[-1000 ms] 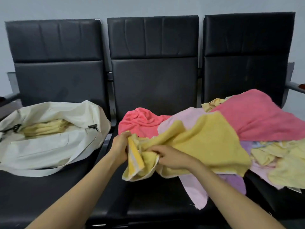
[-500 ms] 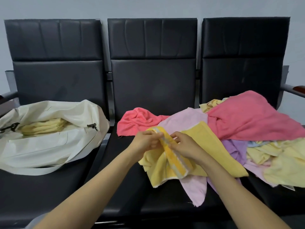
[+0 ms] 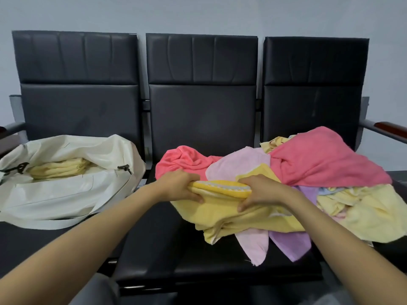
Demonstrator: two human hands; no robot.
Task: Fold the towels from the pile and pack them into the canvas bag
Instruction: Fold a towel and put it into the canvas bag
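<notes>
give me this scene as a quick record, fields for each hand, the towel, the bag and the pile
left hand: grips the striped edge of the yellow towel
right hand: grips the same edge, apart from the left hand
yellow towel: bunched on the middle seat, not yet folded
canvas bag: open, folded pale yellow towels inside
pile: red, pink, purple and yellow towels, unfolded

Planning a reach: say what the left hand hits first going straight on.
Probably the coral towel bunched just behind the left hand, past the yellow towel it grips; depth is unclear.
</notes>
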